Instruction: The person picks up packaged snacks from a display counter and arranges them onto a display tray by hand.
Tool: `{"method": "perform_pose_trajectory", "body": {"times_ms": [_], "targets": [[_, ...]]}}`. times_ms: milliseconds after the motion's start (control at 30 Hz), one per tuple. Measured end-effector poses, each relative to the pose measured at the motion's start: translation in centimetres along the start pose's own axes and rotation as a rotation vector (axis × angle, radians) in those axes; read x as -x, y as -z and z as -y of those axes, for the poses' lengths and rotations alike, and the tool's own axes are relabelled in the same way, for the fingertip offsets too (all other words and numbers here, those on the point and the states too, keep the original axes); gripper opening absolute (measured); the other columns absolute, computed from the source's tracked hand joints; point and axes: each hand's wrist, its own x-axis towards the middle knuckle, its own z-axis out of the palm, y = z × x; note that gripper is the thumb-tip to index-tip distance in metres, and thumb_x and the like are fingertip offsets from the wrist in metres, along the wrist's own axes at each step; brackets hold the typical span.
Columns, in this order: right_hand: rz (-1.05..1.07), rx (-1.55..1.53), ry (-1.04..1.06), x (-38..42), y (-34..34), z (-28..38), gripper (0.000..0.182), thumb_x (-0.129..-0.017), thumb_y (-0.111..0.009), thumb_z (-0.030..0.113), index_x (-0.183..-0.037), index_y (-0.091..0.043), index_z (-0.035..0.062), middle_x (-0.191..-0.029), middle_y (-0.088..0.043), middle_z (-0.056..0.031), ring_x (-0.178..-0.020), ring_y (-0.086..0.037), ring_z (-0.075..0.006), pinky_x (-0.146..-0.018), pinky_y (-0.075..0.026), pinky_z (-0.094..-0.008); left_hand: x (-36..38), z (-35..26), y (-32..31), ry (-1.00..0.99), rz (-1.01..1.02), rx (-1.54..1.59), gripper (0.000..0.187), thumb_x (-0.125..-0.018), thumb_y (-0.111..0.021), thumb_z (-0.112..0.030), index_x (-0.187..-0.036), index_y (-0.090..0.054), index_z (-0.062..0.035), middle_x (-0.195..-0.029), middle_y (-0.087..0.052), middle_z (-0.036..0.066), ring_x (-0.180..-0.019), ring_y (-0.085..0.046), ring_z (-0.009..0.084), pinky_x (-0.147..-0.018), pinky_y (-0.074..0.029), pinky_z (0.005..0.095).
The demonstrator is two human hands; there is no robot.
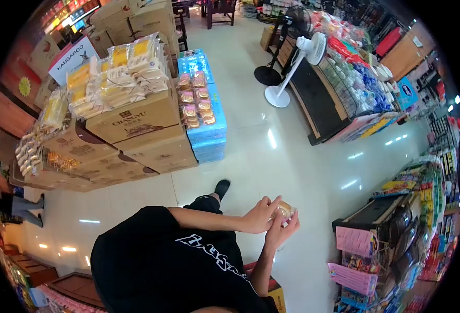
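Note:
Both my hands hold a small packaged pastry [286, 210] in a clear wrapper, out in front of my black shirt. My left hand [260, 215] pinches its near edge with thumb and forefinger. From below, my right hand [281, 229] grips the wrapper, with some fingers raised beside it. The pastry looks round and golden-brown, partly covered by my fingers. Similar wrapped pastries [196, 104] lie in rows on a stack of blue boxes [214, 120].
Beside the blue boxes, brown cartons [136, 122] carry bagged yellow cakes [118, 78]. A white fan [277, 97] and a black fan [268, 75] stand by a goods-filled display [339, 99]. Another rack [357, 242] is at lower right. A person's legs [29, 208] show at far left.

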Motion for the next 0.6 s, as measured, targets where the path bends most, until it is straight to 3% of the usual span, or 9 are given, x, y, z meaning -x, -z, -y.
{"method": "perform_pose_trajectory", "body": {"times_ms": [433, 600], "targets": [[0.099, 0.212, 0.156, -21.3, -13.6, 4.0, 0.046, -0.089, -0.061, 0.017, -0.128, -0.046, -0.0007, -0.12, -0.038, -0.0166, -0.099, -0.054, -0.0249, -0.078, -0.051, -0.0351, -22.8, 6.3, 8.8, 0.109, -0.027, 0.118, 0.071, -0.083, -0.063, -0.02, -0.141, -0.026, -0.0006, -0.11, -0.045, 0.028, -0.1, -0.049, 0.0429, -0.09, -0.042, 0.0465], [0.267, 0.202, 0.228, -29.2, -22.3, 7.9, 0.043, -0.091, -0.06, 0.018, -0.128, -0.047, -0.0006, -0.119, -0.038, -0.0157, -0.098, -0.054, -0.0243, -0.079, -0.051, -0.0345, -31.3, 11.2, 15.3, 0.127, -0.203, 0.082, 0.072, -0.081, -0.064, -0.017, -0.14, -0.028, 0.0001, -0.108, -0.047, 0.027, -0.099, -0.05, 0.0413, -0.089, -0.043, 0.0453]]}}
